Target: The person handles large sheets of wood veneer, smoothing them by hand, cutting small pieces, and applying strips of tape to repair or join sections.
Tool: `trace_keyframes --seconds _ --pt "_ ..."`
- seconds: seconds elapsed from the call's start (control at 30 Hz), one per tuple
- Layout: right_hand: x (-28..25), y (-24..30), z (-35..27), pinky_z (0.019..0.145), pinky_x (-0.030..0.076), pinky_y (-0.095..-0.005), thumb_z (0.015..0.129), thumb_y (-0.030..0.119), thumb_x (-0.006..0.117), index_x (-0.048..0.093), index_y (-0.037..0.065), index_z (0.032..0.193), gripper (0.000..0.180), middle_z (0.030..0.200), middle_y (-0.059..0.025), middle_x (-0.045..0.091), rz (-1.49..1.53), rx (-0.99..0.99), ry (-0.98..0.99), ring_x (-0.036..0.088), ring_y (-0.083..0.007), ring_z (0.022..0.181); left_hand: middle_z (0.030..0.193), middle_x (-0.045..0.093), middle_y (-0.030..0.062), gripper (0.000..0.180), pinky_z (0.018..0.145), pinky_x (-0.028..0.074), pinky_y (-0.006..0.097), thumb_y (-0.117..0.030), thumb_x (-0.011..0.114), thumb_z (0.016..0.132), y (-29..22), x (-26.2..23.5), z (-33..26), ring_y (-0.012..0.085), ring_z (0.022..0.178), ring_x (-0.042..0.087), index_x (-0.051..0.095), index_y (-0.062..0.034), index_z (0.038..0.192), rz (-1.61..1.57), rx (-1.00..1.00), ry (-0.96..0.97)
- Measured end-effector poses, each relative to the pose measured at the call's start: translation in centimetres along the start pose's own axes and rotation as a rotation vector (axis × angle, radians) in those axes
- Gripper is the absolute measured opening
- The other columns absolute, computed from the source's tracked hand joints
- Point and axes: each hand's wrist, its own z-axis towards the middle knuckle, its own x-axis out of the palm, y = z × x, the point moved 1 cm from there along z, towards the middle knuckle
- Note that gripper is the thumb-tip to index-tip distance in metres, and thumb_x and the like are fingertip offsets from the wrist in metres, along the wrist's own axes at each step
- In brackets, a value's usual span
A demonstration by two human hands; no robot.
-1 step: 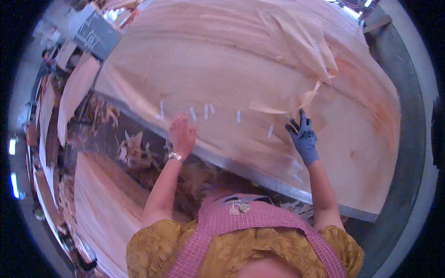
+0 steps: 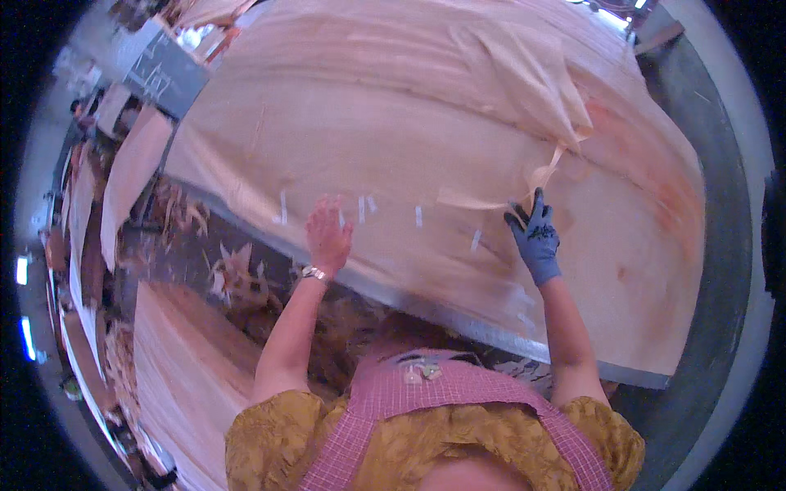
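A wide, pinkish-tan sheet of wood veneer [image 2: 344,131] spreads in front of me, with several short white tape strips [image 2: 418,216] in a row on it. My left hand [image 2: 329,237], bare and with a wristwatch [image 2: 313,272], lies on the sheet with its fingers stretched out, partly over one of these strips. My right hand [image 2: 536,237] wears a blue-grey glove with dark fingertips. Its fingers are apart on the sheet, the tips by a thin, curled veneer sliver [image 2: 550,168]. Whether they touch the sliver I cannot tell.
A folded flap of veneer [image 2: 532,82] lies farther back. Along the near side runs the grey table edge [image 2: 458,322]. Torn veneer scraps [image 2: 237,274] litter the floor at left, near another veneer stack [image 2: 180,352]. A grey box [image 2: 168,69] stands at the far left.
My left hand has shifted slightly to the right and away from me, onto a tape strip. My right hand has hardly moved.
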Motion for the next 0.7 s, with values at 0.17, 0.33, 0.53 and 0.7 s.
trace_keyframes --seconds 0.17,0.33,0.53,0.7 --pt "2.5 -11.9 4.3 0.072 0.055 -0.0445 0.086 0.036 0.071 0.036 0.003 0.145 0.076 0.113 -0.0221 0.058 -0.399 0.144 -0.142 0.065 -0.0366 0.091 0.154 0.033 0.0154 0.069 0.111 0.027 0.055 -0.039 0.067 0.087 -2.2 6.6 11.5 0.0353 0.141 0.032 0.04 -0.015 0.146 -0.084 0.261 0.113" --pt "-5.6 -10.1 1.8 0.079 0.054 -0.0432 0.088 0.024 0.067 0.043 0.007 0.142 0.061 0.116 -0.0182 0.059 -0.54 0.274 -0.209 0.063 -0.0336 0.101 0.158 0.025 0.0154 0.074 0.116 0.02 0.056 -0.045 0.065 0.087 -1.6 9.9 17.1 0.036 0.147 0.021 0.037 -0.0166 0.149 -0.051 0.235 0.275" --pt "-4.3 -16.3 -9.9 0.096 0.047 -0.0456 0.099 0.029 0.052 0.047 0.006 0.141 0.048 0.131 -0.0198 0.056 -0.556 0.613 -0.286 0.054 -0.0355 0.121 0.161 0.019 0.0138 0.082 0.117 0.013 0.058 -0.055 0.061 0.085 -0.2 12.7 19.9 0.0345 0.15 0.012 0.031 -0.0209 0.153 -0.086 0.078 0.185" --pt "-3.8 -29.8 -18.1 0.11 0.036 -0.0459 0.102 0.032 0.043 0.047 0.002 0.139 0.048 0.142 -0.0218 0.049 -0.597 0.779 -0.195 0.046 -0.0384 0.132 0.162 0.02 0.0097 0.082 0.117 0.009 0.06 -0.06 0.058 0.084 -3.6 13.6 21.0 0.0329 0.15 0.014 0.031 -0.0245 0.153 -0.037 0.107 0.261"
